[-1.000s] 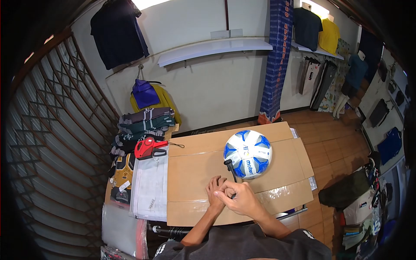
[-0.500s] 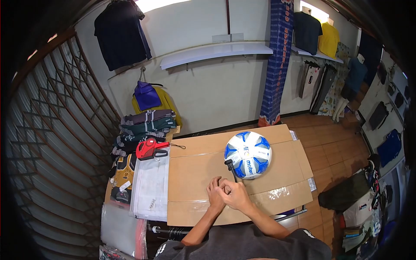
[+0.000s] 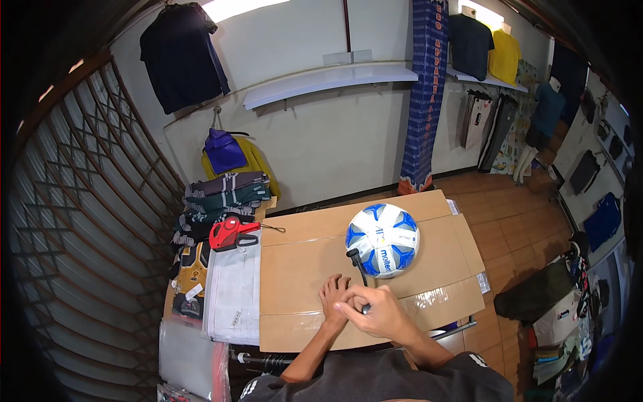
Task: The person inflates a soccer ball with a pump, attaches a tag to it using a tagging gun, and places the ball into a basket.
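A white, blue and grey football [image 3: 382, 240] rests on a flattened cardboard sheet [image 3: 301, 268]. Against its lower left side is a slim black tool [image 3: 359, 265] with a knobbed end; its lower part runs behind my right hand. My left hand [image 3: 334, 299] is low over the cardboard, fingers apart, with no object visible in it. Just right of it and partly over its wrist side, my right hand [image 3: 380, 313] is closed. A small dark piece shows between its thumb and fingers; I cannot tell whether it belongs to the black tool.
A red price-label gun [image 3: 232, 234] with a cord lies left of the cardboard, on white packaged goods [image 3: 231, 288]. Folded clothes [image 3: 228, 191] are stacked behind it. A metal rail [image 3: 452, 331] runs under the table's front edge. More clothing [image 3: 542, 295] stands at the right.
My hands have come apart slightly; the right moved right and down, and the left fingers spread. A dark piece now shows in my right hand. The ball has stayed put.
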Demonstrator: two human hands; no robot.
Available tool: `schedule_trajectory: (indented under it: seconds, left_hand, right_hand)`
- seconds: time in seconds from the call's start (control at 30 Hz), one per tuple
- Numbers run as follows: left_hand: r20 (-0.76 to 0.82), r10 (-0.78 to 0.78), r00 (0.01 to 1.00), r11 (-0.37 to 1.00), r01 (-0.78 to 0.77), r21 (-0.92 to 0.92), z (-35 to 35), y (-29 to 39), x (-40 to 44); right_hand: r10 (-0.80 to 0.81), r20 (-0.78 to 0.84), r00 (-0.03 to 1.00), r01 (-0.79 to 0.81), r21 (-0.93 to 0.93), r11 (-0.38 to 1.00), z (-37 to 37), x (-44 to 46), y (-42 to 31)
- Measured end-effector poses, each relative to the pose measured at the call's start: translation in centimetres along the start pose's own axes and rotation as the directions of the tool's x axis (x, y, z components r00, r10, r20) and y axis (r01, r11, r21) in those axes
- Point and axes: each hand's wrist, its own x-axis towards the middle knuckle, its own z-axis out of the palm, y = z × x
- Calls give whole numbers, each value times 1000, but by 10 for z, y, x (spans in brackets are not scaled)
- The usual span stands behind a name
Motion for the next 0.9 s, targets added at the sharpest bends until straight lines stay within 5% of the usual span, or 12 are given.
schedule_trajectory:
  seconds: [0.67,0.9]
  left_hand:
    - [3,31,1000,999,-31,16,16,-16,-8]
    - [22,-1,1000,1000,1,-2,14,-13,-6]
  right_hand:
    - [138,-83,987,-138,3,990,50,-1,85]
    - [53,-37,998,-50,70,996,1,-3,1]
